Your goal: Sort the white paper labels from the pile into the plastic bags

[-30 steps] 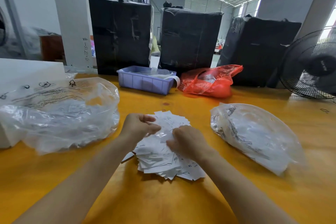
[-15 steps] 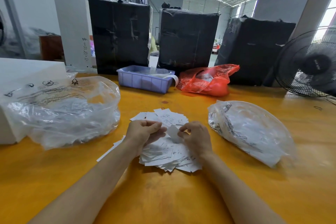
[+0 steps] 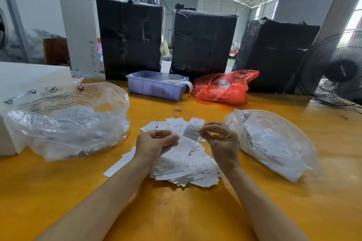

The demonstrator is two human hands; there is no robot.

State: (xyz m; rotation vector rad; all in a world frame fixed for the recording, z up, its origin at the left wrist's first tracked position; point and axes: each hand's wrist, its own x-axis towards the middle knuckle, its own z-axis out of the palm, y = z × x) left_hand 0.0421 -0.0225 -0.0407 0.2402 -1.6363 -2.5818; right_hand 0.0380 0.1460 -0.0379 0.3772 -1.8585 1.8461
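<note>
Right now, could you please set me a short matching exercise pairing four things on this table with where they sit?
Things:
1. lavender plastic bin
2. red plastic bag
3. pile of white paper labels
4. black fan

Places:
A. far right edge of the table
B. centre, under both hands
C. back of the table, in front of the black-wrapped bales
D. just right of the bin

Pairs: 1-C, 2-D, 3-B, 4-A
</note>
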